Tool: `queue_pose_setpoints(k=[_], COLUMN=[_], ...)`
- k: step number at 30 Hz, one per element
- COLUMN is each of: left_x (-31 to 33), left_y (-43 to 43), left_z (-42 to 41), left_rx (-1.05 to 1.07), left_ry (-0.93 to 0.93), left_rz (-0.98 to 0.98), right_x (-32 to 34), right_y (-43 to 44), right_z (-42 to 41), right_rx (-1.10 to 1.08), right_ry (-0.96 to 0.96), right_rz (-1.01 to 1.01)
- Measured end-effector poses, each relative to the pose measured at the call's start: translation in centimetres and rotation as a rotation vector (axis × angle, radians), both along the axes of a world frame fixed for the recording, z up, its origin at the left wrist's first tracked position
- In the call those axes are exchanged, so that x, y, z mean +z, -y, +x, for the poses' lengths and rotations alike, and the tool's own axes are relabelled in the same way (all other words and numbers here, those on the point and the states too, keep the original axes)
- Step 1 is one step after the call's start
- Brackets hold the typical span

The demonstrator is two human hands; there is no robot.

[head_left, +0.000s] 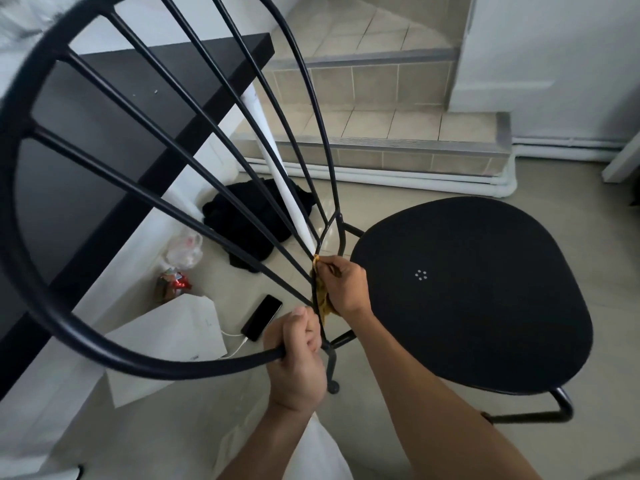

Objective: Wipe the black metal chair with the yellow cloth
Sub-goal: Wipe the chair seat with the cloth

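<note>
The black metal chair (467,292) fills the view, its round seat at the right and its fan of thin back rods rising up to the left. My left hand (296,362) grips the curved outer rim of the backrest near its lower end. Just above it, my right hand (341,284) is closed on the crumpled yellow cloth (322,303), pressing it against the point where the rods meet behind the seat. Most of the cloth is hidden under my fingers.
A black tabletop (114,109) with a white leg stands at the left. On the floor lie a phone on a cable (262,317), white paper (173,341), a plastic bag (183,251), a black garment (249,216). Tiled steps (381,129) rise behind.
</note>
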State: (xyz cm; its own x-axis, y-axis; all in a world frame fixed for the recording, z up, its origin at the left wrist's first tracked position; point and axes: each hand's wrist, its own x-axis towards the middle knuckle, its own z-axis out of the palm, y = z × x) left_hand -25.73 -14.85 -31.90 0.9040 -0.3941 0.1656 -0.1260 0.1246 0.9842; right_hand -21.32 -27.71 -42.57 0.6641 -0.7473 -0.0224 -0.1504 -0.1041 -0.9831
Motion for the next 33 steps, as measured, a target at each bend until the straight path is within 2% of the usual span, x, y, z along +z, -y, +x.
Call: queue_pose_setpoints(k=[4, 14, 24, 25, 28, 29, 33], left_x=[0.1, 0.4, 0.6, 0.8, 1.1, 1.0, 0.5], left_y=[0.1, 0.2, 0.0, -0.1, 0.1, 0.0, -0.1], left_z=[0.7, 0.2, -0.2, -0.4, -0.4, -0.3, -0.1], left_rx=[-0.009, -0.017, -0.037, -0.038, -0.012, -0.003, 0.003], left_ry=[-0.009, -0.012, -0.034, -0.056, -0.094, -0.092, -0.083], left_rz=[0.013, -0.013, -0.002, 0.002, 0.013, 0.033, 0.055], right_x=[-0.2, 0.1, 2.9, 3.2, 2.6, 2.1, 1.7], right_y=[-1.3, -4.4, -6.4, -6.3, -7.0, -7.4, -7.5], right_z=[-1.5, -6.1, -10.1, -10.9, -14.4, -15.6, -19.4], right_rx=[0.059, 0.09, 0.144, 0.197, 0.545, 0.587, 0.402], right_ry=[0.003, -0.03, -0.248, -0.316, -0.637, -0.689, -0.645], right_rz=[0.07, 0.05, -0.023, -0.06, -0.269, -0.274, -0.08])
